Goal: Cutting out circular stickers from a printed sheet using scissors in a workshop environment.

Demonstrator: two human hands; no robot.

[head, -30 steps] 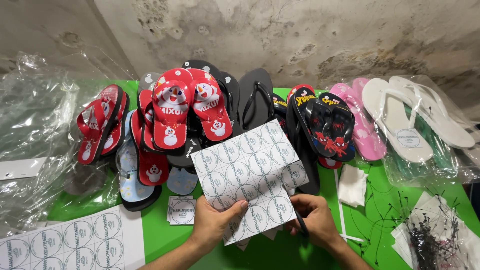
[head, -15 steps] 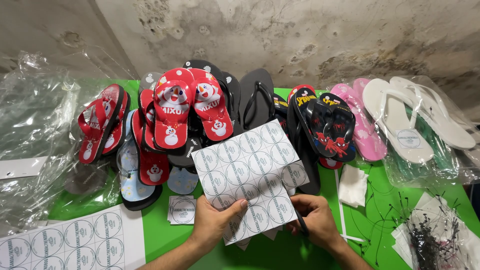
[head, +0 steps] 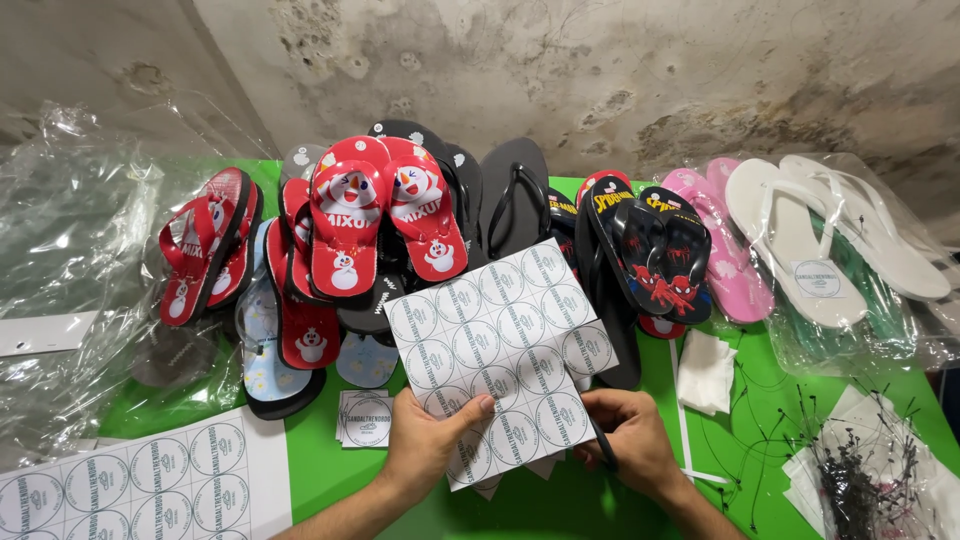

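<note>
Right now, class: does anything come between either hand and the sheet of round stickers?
Nothing visible does. The left hand grips the sticker sheet directly, thumb on top. The right hand touches its lower right edge, with a thin dark tool in its fingers.

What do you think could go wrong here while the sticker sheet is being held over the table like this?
The left hand pinches the sticker sheet only at its lower edge, so the sheet may bend or crease. More cut sheets seem stacked behind it and could slip out unnoticed. The right hand holds a thin dark tool, hard to identify, against the sheet's edge; it might nick a round label.
</note>
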